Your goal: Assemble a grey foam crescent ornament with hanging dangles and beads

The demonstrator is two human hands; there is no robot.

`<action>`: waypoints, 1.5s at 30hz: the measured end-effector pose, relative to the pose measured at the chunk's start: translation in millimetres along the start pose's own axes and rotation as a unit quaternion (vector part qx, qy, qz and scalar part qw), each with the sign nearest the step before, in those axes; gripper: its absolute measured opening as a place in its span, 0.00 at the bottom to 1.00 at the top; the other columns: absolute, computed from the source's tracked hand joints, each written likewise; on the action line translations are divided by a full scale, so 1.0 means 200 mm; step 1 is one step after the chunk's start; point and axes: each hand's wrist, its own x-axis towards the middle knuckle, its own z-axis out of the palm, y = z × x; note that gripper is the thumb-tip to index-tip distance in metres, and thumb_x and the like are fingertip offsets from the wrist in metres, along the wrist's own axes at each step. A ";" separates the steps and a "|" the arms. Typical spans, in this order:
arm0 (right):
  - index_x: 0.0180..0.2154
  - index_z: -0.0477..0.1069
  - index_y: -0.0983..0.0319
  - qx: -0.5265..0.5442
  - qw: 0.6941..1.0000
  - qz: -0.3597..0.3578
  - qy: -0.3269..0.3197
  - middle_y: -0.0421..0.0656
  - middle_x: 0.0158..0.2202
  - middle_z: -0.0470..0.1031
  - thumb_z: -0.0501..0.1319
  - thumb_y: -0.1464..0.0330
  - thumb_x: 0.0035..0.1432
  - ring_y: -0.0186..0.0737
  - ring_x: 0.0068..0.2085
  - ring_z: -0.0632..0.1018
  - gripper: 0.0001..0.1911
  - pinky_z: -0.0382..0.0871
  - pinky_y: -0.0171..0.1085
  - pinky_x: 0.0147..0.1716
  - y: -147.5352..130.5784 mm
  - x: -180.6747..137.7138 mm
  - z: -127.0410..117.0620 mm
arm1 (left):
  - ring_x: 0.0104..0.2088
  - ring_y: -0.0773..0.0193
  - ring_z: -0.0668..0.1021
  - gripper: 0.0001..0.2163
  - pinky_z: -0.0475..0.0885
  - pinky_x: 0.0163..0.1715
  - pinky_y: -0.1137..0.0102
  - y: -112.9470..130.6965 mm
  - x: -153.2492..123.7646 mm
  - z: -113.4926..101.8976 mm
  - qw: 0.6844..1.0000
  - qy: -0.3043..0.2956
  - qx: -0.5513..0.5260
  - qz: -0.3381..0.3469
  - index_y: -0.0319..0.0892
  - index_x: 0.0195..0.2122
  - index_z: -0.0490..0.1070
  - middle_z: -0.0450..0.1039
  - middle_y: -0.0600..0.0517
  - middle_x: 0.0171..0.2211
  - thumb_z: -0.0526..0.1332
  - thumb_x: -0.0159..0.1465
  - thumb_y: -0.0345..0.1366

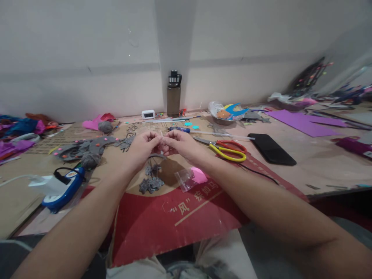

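Observation:
My left hand [144, 146] and my right hand [180, 144] meet over the cardboard, fingertips pinched together. Between them shows a thin white strip [162, 134], its kind too small to make out. Just below the fingers is a curved grey band [157, 155]. Thin strands run down from it to crumpled grey flower-like pieces [151, 185]; whether the band touches my fingers is hidden. Near my right forearm lies a clear plastic bag [185, 179] with a bright pink piece [199, 175]. Scissors with red and yellow handles [228, 152] rest right of my right hand.
Red-printed cardboard [180, 228] covers the table front. A blue power strip [64, 192] and a grey crafted piece with pink dots [87, 149] lie left. A black phone [272, 149] and purple sheets [305, 122] are right. A bottle [173, 97] and bowl [223, 119] stand behind.

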 end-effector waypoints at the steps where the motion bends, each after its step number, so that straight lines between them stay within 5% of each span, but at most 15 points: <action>1: 0.30 0.66 0.62 -0.006 1.000 0.001 -0.003 0.38 0.24 0.73 0.63 0.68 0.54 0.30 0.26 0.74 0.07 0.73 0.34 0.29 0.00 0.00 0.00 | 0.21 0.70 0.72 0.10 0.69 0.24 0.73 0.00 0.00 0.00 1.000 -0.001 -0.006 0.000 0.40 0.26 0.66 0.69 0.55 0.20 0.67 0.53 0.38; 12: 0.24 0.67 0.64 0.050 0.997 0.062 -0.003 0.38 0.20 0.72 0.57 0.73 0.57 0.29 0.23 0.74 0.10 0.73 0.32 0.28 -0.02 -0.01 0.00 | 0.21 0.71 0.71 0.11 0.68 0.24 0.73 -0.01 0.00 0.00 1.000 -0.014 0.003 -0.018 0.40 0.27 0.67 0.69 0.54 0.21 0.65 0.55 0.41; 18: 0.24 0.67 0.63 -0.007 0.999 0.031 0.035 0.39 0.20 0.72 0.59 0.73 0.54 0.31 0.21 0.73 0.07 0.71 0.34 0.25 0.00 0.00 0.00 | 0.22 0.69 0.73 0.14 0.69 0.24 0.73 -0.02 0.00 -0.01 0.994 -0.027 0.108 -0.009 0.38 0.27 0.70 0.71 0.52 0.22 0.67 0.53 0.44; 27: 0.24 0.65 0.61 -0.128 0.990 -0.023 0.051 0.38 0.20 0.71 0.61 0.71 0.51 0.32 0.22 0.73 0.06 0.70 0.34 0.25 0.06 0.01 0.01 | 0.19 0.69 0.70 0.06 0.62 0.20 0.74 0.01 -0.01 -0.02 0.970 0.002 0.242 0.038 0.39 0.21 0.70 0.69 0.54 0.17 0.62 0.53 0.33; 37: 0.23 0.64 0.63 0.148 0.987 0.058 -0.018 0.39 0.21 0.71 0.58 0.73 0.50 0.29 0.23 0.71 0.06 0.69 0.31 0.28 -0.03 -0.02 0.05 | 0.20 0.71 0.71 0.05 0.64 0.21 0.75 0.03 0.00 -0.01 0.997 -0.015 -0.048 -0.064 0.39 0.21 0.69 0.70 0.54 0.19 0.65 0.48 0.32; 42: 0.26 0.65 0.63 0.145 0.987 0.062 -0.020 0.41 0.25 0.72 0.56 0.72 0.53 0.30 0.28 0.73 0.04 0.70 0.32 0.33 -0.06 -0.03 0.04 | 0.22 0.71 0.72 0.04 0.65 0.23 0.76 0.04 -0.01 -0.01 0.997 -0.010 -0.070 -0.037 0.38 0.24 0.70 0.71 0.54 0.21 0.65 0.49 0.31; 45: 0.27 0.62 0.62 0.082 0.995 0.031 0.040 0.39 0.24 0.70 0.56 0.71 0.54 0.30 0.26 0.72 0.04 0.68 0.32 0.29 -0.03 -0.02 0.03 | 0.20 0.72 0.70 0.05 0.64 0.22 0.75 0.03 -0.01 0.00 0.999 0.003 -0.037 -0.020 0.39 0.23 0.68 0.69 0.55 0.20 0.64 0.50 0.32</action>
